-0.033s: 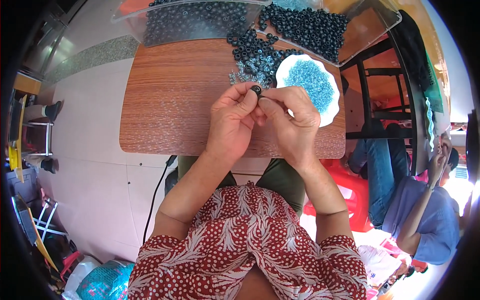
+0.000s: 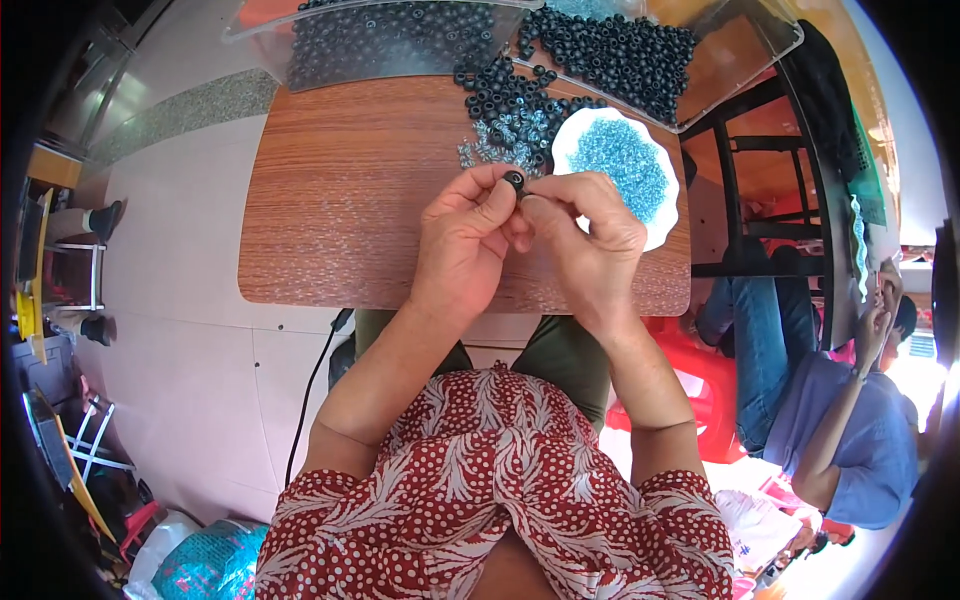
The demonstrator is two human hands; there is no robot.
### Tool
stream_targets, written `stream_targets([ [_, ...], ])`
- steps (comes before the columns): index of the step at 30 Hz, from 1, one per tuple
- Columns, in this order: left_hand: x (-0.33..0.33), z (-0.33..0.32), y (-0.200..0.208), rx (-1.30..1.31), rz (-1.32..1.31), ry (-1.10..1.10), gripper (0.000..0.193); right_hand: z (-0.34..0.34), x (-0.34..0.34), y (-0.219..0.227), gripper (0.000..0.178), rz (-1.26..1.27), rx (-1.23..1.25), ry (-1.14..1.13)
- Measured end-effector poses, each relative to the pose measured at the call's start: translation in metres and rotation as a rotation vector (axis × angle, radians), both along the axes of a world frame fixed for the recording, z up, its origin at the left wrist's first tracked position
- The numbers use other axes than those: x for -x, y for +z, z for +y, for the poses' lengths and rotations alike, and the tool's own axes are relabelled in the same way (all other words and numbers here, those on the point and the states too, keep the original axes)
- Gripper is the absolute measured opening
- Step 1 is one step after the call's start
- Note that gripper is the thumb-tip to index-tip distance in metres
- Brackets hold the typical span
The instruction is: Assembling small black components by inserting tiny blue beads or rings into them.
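My left hand is closed, thumb and forefinger pinching a small round black ring-shaped part with a hole in its face. My right hand meets it there, thumb and forefinger pressed together at the part's lower right side. What those right fingertips grip is too small and covered to make out. Just beyond the hands lies a loose pile of similar black parts, mixed at its near side with small clear pieces. A white scalloped dish filled with small clear bluish pieces stands beside my right hand.
Clear plastic bins of black parts stand at the far left and far right of the wood-grain table. A black metal frame and a red stool are at the right, near another person in blue.
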State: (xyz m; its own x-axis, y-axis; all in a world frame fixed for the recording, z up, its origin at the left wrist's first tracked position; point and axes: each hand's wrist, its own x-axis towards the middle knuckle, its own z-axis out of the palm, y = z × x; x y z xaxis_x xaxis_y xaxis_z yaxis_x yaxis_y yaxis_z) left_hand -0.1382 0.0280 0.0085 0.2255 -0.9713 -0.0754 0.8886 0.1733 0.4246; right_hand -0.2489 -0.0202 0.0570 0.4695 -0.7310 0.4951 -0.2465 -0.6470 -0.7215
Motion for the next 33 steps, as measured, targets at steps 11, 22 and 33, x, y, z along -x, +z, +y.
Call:
stream_targets([
  [11,0.002,0.014,0.002,-0.066,-0.053,-0.1,0.017,0.0,0.016,0.011,0.017,-0.217,-0.567,0.063],
  [22,0.004,0.017,-0.004,-0.081,-0.174,-0.135,0.018,-0.001,0.029,0.005,0.012,-0.144,-0.628,0.068],
  [33,0.008,0.017,-0.008,-0.103,-0.156,-0.193,0.02,-0.004,0.029,0.008,0.005,-0.089,-0.696,0.074],
])
